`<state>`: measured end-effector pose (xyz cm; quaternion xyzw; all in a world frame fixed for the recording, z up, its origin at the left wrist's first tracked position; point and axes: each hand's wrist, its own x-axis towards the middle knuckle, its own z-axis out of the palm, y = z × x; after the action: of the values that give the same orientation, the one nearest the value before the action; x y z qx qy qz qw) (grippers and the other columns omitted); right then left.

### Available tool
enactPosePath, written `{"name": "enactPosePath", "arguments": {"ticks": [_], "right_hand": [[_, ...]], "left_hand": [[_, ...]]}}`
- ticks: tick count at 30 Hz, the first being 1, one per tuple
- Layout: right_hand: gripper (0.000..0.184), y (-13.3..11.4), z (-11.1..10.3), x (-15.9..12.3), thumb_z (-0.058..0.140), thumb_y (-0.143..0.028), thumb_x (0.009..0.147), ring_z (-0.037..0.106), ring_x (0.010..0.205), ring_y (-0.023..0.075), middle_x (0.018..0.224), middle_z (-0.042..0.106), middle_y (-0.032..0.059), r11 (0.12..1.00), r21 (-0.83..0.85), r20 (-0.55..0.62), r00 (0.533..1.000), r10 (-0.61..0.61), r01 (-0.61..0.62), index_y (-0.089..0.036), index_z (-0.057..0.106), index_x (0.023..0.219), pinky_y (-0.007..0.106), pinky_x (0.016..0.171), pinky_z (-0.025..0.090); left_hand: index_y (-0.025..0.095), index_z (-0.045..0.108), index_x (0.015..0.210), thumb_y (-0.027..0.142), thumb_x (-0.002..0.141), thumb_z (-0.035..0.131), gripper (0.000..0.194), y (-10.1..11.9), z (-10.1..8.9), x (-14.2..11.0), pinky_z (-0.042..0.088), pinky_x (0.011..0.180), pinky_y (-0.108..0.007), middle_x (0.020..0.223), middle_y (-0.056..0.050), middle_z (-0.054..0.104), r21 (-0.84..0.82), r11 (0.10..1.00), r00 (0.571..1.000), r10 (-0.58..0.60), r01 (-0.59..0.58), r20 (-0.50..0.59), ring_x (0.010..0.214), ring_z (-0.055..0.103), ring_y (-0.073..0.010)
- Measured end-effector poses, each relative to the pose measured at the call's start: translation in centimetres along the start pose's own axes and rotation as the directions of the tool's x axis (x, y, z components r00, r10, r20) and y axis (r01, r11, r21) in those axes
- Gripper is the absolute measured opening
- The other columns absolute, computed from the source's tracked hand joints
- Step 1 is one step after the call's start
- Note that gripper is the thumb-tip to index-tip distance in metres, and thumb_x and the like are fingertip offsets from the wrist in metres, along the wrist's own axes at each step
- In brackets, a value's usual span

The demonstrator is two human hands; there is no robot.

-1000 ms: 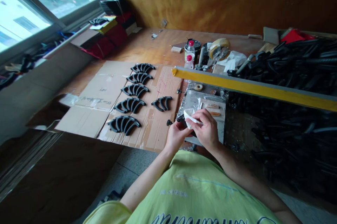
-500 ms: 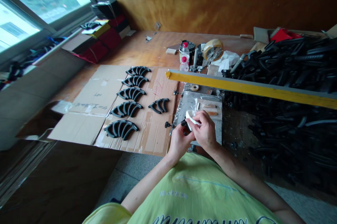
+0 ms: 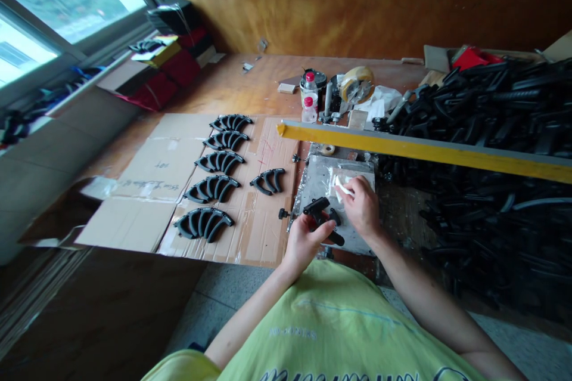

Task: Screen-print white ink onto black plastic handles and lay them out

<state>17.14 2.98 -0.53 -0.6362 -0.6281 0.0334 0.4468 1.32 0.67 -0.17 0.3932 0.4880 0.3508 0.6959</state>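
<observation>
My left hand (image 3: 304,242) is closed on a black plastic part (image 3: 318,207) with a short crosspiece at its top, held over the near side of a grey metal plate (image 3: 313,175). Pinched in my right hand (image 3: 363,208) is a folded white cloth (image 3: 343,189), above the plate and to the right of the black part. The cloth and the part are apart. On the cardboard to the left lie fanned groups of curved black parts (image 3: 212,188), with a smaller group (image 3: 268,181) nearest my left hand.
A yellow-edged bar (image 3: 402,146) crosses beyond my hands towards the right. Behind it stand red-capped bottles (image 3: 308,110) and a tape roll (image 3: 357,84). A big heap of black parts (image 3: 482,112) fills the right side. Flattened cardboard (image 3: 147,154) covers the bench at left.
My hands have separated. The right one has moved forward and right with the white cloth, away from the black part. My left hand keeps the black part, which now shows more fully.
</observation>
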Motion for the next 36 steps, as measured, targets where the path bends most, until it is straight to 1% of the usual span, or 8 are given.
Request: {"name": "enactPosePath", "arguments": {"ticks": [4,8,12,17,25,29,32,36], "right_hand": [[0.019,-1.2,-1.1,0.1,0.060,-0.030,0.088,0.054,0.072,0.0154,0.075,0.054,0.0006,0.997,0.070,-0.065,0.998,-0.013,0.017,-0.022,0.050,0.074,0.027,0.066,0.044],[0.020,-3.6,-0.5,-0.6,0.058,-0.032,0.090,0.055,0.072,0.0139,0.077,0.056,0.0010,0.988,0.033,0.101,0.983,-0.153,0.150,-0.022,0.053,0.074,0.024,0.065,0.042],[0.020,-1.8,0.1,-0.3,0.056,-0.029,0.091,0.053,0.070,0.0138,0.077,0.056,0.0014,0.989,-0.093,0.142,0.985,-0.100,0.113,-0.021,0.055,0.072,0.024,0.062,0.038],[0.021,0.4,-1.3,0.1,0.058,-0.030,0.089,0.051,0.068,0.0142,0.074,0.052,0.0005,0.998,-0.052,0.039,0.999,0.019,-0.017,-0.021,0.053,0.071,0.025,0.063,0.040],[0.020,-1.5,-1.2,-0.5,0.054,-0.029,0.092,0.054,0.072,0.0139,0.077,0.058,0.0017,0.975,-0.151,0.128,0.981,-0.146,0.165,-0.021,0.058,0.075,0.024,0.063,0.038],[0.018,1.6,-1.3,-0.5,0.054,-0.025,0.091,0.055,0.072,0.0138,0.078,0.059,0.0019,0.978,-0.200,0.133,0.990,-0.036,0.062,-0.020,0.057,0.073,0.023,0.062,0.038],[0.019,5.4,-2.2,-1.1,0.057,-0.033,0.087,0.057,0.070,0.0155,0.077,0.061,0.0029,0.986,-0.088,0.079,0.986,0.149,-0.142,-0.020,0.058,0.073,0.026,0.065,0.043],[0.021,12.4,-4.7,-1.6,0.060,-0.043,0.079,0.062,0.073,0.0234,0.071,0.066,0.0052,0.881,0.052,-0.020,0.882,0.471,-0.469,-0.022,0.062,0.077,0.035,0.066,0.050]], "left_hand": [[0.013,0.062,0.089,0.043,0.068,0.075,0.039,-0.1,0.0,0.3,0.057,0.054,-0.028,0.074,-0.002,0.066,-0.014,0.999,0.998,-0.041,0.041,0.050,0.060,0.066,-0.0164],[0.012,0.062,0.076,0.042,0.069,0.074,0.034,-0.4,0.3,0.4,0.057,0.055,-0.029,0.066,-0.001,0.063,0.015,1.000,0.995,-0.008,0.007,0.095,0.058,0.064,-0.0157],[0.011,0.063,0.084,0.042,0.067,0.076,0.038,-0.1,0.4,0.2,0.057,0.054,-0.028,0.069,-0.001,0.063,0.005,1.000,0.996,-0.022,0.022,0.089,0.059,0.063,-0.0144],[0.012,0.062,0.088,0.041,0.066,0.077,0.039,0.2,0.5,0.5,0.057,0.051,-0.027,0.071,0.000,0.059,-0.029,0.999,0.995,-0.039,0.042,0.087,0.060,0.061,-0.0129],[0.011,0.064,0.085,0.044,0.068,0.075,0.039,0.2,1.2,1.0,0.055,0.052,-0.026,0.071,-0.002,0.062,0.057,0.997,0.987,-0.059,0.050,0.152,0.059,0.061,-0.0133],[0.012,0.063,0.090,0.044,0.065,0.077,0.043,0.0,1.5,1.3,0.055,0.053,-0.025,0.070,0.001,0.058,0.080,0.994,0.986,-0.089,0.078,0.138,0.060,0.060,-0.0117],[0.013,0.062,0.096,0.045,0.068,0.073,0.044,-0.9,0.8,2.3,0.053,0.050,-0.023,0.073,0.000,0.058,0.167,0.983,0.988,-0.095,0.074,0.121,0.059,0.059,-0.0120],[0.015,0.059,0.093,0.044,0.075,0.062,0.034,-3.1,-1.9,4.4,0.049,0.049,-0.023,0.070,0.001,0.058,0.441,0.896,0.998,-0.062,0.050,0.013,0.058,0.059,-0.0134]]}}
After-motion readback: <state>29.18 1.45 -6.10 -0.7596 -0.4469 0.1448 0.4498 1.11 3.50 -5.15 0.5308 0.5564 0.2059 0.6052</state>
